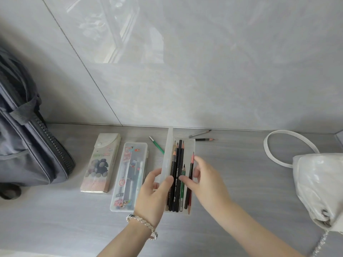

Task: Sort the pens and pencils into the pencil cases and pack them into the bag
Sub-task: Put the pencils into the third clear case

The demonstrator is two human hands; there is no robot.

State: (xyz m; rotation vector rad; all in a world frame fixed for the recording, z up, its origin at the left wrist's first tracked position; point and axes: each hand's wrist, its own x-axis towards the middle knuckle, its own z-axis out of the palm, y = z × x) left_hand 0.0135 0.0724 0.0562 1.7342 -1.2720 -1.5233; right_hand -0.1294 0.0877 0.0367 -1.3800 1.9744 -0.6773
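**Two hands at an open pencil case, three pencils not yet packed**

Far to the left of the left hand (154, 191) a grey bag (27, 145) stands with its zip open. Between the bag and that hand lie two closed pencil cases side by side: a printed case (101, 164), then a clear case (130, 175) with pens inside.

The left hand grips the raised lid (168, 154) of the open case (188, 145), thumb inside and fingers outside, holding it upright. Beyond its fingertips, just left of the lid, a green pencil (156, 145) lies loose, slanting away.

Inside the open case several dark pencils (177, 169) lie lengthwise, tips pointing away from the person. The right hand (207, 180) reaches in from the right, with its fingertips on them. A red pencil (192, 160) runs between its thumb and forefinger; whether it is pinched or only touched cannot be told.

Beyond the right hand, past the far end of the case, a grey pencil (200, 133) and a black pencil (204, 139) lie crosswise. The right hand is nearer and would probably have to turn them lengthwise. Far to its right sits a white handbag (319, 182).
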